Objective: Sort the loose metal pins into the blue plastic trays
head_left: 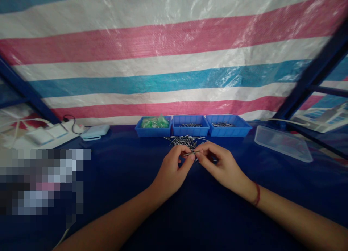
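My left hand [170,169] and my right hand [224,166] meet over the blue table, fingertips almost touching. Between them is a thin metal pin [189,153], pinched by thumb and fingers on both sides and lying nearly level. It is too small to tell its exact kind. Just behind my fingers lies a loose pile of similar slim metal pins [181,141]. My fingers cover part of that pile. A red cord circles my right wrist.
Three blue bins stand behind the pile: the left bin [153,132] has green plastic bags, the middle bin [190,130] and right bin [231,130] metal pins. A clear plastic lid [282,143] lies right. At left are a power strip [58,135] and a light-blue case [95,132].
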A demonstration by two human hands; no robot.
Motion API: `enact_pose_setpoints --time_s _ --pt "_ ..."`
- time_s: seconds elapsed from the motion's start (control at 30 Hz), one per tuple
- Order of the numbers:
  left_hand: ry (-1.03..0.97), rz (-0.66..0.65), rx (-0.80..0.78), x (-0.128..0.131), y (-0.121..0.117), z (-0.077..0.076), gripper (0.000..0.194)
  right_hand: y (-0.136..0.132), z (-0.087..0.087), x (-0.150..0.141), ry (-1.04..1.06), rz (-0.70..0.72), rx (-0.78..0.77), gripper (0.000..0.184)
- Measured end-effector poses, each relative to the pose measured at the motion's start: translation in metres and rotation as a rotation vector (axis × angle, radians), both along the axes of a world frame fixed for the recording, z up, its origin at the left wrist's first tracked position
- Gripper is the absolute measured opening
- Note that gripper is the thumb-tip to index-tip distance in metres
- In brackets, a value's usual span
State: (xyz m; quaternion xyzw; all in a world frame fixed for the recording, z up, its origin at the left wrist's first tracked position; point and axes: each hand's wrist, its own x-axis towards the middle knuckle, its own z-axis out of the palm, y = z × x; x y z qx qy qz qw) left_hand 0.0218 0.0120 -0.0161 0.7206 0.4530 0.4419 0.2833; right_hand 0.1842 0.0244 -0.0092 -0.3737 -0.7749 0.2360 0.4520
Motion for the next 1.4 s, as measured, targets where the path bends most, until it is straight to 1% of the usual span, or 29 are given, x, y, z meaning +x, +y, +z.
enact_pose_setpoints --time_s 0.13,0.23,0.33,0.4,0.47,0.57,0.63,0.7,0.8,0.9,1.0,1.17,1.23,1.3,1.4 --pt "-0.006 0.052 0.048 -0.001 -0.001 0.003 0.006 0.001 0.0 0.0 -0.024 -0.005 -0.015 0.012" --pt "-0.002 0.06 0.068 -0.002 -0.002 0.004 0.007 0.0 0.001 -0.001 -0.053 0.007 -0.007 0.014" --pt "-0.035 0.063 0.06 -0.001 -0.001 0.002 0.009 -0.002 0.003 -0.002 -0.094 0.048 0.006 0.018" --pt "-0.077 0.082 0.054 -0.001 -0.001 0.0 0.013 0.0 0.006 0.0 -0.1 0.025 0.032 0.02" --pt "-0.101 0.1 0.043 0.0 0.0 -0.002 0.019 0.008 0.011 0.008 -0.058 -0.101 0.066 0.021" --pt "-0.066 0.088 0.019 0.001 0.0 -0.004 0.022 0.03 0.018 0.031 0.03 -0.433 0.106 0.026" --pt "-0.011 0.056 0.024 0.001 -0.001 -0.004 0.021 0.049 0.019 0.05 -0.004 -0.653 0.113 0.028" --pt "0.056 0.017 0.065 0.002 -0.002 -0.003 0.017 0.064 0.017 0.068 -0.087 -0.78 0.098 0.032" --pt "0.153 -0.032 0.153 0.003 -0.003 0.001 0.008 0.076 0.01 0.084 -0.19 -0.839 0.097 0.037" --pt "0.228 -0.034 0.202 0.003 -0.002 0.002 0.009 0.075 0.005 0.083 -0.215 -0.807 0.105 0.039" --pt "0.335 -0.042 0.232 0.004 0.003 0.001 0.013 0.066 0.005 0.07 -0.231 -0.73 0.128 0.04" --pt "0.511 -0.139 0.316 0.009 0.013 -0.004 0.02 0.05 0.004 0.048 -0.276 -0.542 0.17 0.035" --pt "0.562 -0.163 0.342 0.013 0.016 -0.005 0.018 0.043 0.002 0.041 -0.281 -0.438 0.176 0.034" --pt "0.61 -0.161 0.354 0.017 0.018 -0.005 0.015 0.037 0.001 0.035 -0.274 -0.335 0.174 0.035" --pt "0.669 -0.122 0.352 0.019 0.02 -0.005 0.014 0.028 -0.001 0.024 -0.261 -0.221 0.154 0.035"
